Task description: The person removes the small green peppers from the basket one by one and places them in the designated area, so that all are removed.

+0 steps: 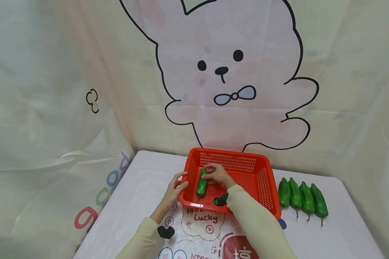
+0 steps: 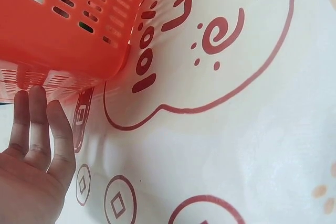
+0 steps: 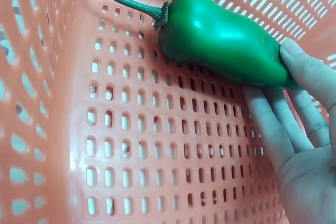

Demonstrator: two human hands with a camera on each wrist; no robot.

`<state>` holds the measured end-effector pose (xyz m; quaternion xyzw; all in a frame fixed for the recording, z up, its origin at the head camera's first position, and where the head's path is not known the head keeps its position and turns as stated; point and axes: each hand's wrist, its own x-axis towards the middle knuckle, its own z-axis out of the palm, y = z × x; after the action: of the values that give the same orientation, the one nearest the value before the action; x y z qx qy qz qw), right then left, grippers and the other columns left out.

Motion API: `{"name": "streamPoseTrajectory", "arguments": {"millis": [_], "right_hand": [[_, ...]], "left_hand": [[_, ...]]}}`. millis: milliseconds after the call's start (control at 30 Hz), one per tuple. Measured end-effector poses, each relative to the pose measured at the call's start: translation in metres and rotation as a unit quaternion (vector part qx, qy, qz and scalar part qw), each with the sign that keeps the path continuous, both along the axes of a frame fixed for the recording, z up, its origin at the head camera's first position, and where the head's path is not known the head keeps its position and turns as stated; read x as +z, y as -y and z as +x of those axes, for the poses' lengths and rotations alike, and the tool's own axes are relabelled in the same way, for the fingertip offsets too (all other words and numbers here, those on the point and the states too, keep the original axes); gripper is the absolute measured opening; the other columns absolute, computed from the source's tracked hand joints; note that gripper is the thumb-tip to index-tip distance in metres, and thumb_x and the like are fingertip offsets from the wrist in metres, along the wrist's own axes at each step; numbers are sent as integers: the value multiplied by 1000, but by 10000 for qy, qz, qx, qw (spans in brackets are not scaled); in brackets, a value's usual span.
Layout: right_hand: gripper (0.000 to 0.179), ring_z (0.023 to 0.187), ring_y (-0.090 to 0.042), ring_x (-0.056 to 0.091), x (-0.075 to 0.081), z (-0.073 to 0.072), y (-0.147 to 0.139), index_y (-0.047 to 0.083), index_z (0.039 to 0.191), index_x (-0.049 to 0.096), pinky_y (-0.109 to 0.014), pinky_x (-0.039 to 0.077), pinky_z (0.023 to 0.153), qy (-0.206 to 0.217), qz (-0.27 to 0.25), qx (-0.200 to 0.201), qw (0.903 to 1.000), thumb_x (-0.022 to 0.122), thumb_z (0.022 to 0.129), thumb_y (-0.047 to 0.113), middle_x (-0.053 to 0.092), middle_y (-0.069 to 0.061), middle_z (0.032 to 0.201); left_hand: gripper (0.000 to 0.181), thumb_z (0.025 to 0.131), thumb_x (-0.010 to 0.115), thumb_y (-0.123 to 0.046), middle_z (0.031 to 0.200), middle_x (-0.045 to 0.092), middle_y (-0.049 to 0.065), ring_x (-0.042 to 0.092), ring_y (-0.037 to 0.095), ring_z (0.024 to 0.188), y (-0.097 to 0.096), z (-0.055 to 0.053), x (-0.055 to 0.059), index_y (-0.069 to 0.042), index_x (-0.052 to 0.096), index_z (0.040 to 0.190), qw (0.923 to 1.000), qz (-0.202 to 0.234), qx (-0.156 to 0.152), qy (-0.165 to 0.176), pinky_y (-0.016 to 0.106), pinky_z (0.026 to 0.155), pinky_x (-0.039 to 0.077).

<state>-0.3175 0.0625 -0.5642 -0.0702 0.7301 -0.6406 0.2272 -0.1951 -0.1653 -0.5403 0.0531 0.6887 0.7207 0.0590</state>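
A green pepper [image 1: 202, 183] is inside the red plastic basket [image 1: 232, 154], near its left wall. My right hand [image 1: 218, 175] pinches the pepper's tip between thumb and fingers. In the right wrist view the pepper [image 3: 220, 38] lies tilted above the slotted basket floor [image 3: 152, 156], its curved stem pointing away from the hand. Against the basket's left side rests my left hand [image 1: 173, 189]. The left wrist view shows its fingers [image 2: 38, 124] extended, fingertips at the slotted outer wall; the thumb is out of sight there.
Several more green peppers [image 1: 306, 198] lie side by side on the table, right of the basket. The white tablecloth [image 1: 346, 230] carries printed drawings and lettering. Behind the table hangs a curtain [image 1: 233, 122] with a cartoon animal; another hanging [image 1: 52, 144] borders the left.
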Motion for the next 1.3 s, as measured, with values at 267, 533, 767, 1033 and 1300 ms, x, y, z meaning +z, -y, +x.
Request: {"name": "streamPoseTrajectory", "arguments": {"millis": [267, 533, 767, 1033, 1300], "right_hand": [[56, 97, -34, 69, 0, 2, -4, -6, 142, 51, -48, 59, 81, 282, -515, 48, 9983, 73, 91, -6, 63, -25, 117], [58, 109, -39, 65, 1, -1, -8, 0, 146, 49, -50, 56, 89, 508, -1094, -448, 9917, 71, 93, -5, 64, -25, 120], [58, 112, -40, 64, 10, -6, -11, 4, 148, 50, -50, 55, 90, 579, -1332, -673, 9871, 71, 94, -2, 58, -27, 130], [53, 112, -36, 65, 17, -8, -16, 4, 145, 49, -54, 55, 88, 570, -1416, -836, 9847, 70, 96, 1, 62, -24, 127], [55, 107, -35, 67, 31, -9, -21, 7, 148, 46, -48, 57, 87, 480, -1411, -489, 9876, 68, 98, 4, 59, -25, 129]], "left_hand": [[50, 105, 58, -15, 121, 51, 29, 54, 62, 109, 0, 1, 2, -8, 40, 151, 10000, -43, -13, -21, 57, 84, 56], [50, 105, 59, -16, 121, 52, 28, 56, 59, 108, -1, 2, 5, -10, 41, 150, 9999, -104, 23, 30, 50, 82, 59], [50, 105, 58, -15, 125, 49, 36, 56, 59, 108, 2, 1, 3, -10, 40, 151, 10000, -60, 21, 15, 54, 84, 56], [51, 105, 59, -17, 122, 52, 30, 57, 58, 107, 0, 0, 1, -10, 40, 152, 10000, -61, 30, 28, 55, 84, 56], [50, 105, 59, -16, 126, 48, 36, 57, 58, 108, 0, 2, 4, -10, 41, 151, 9999, -96, 37, 51, 51, 83, 58]]}}
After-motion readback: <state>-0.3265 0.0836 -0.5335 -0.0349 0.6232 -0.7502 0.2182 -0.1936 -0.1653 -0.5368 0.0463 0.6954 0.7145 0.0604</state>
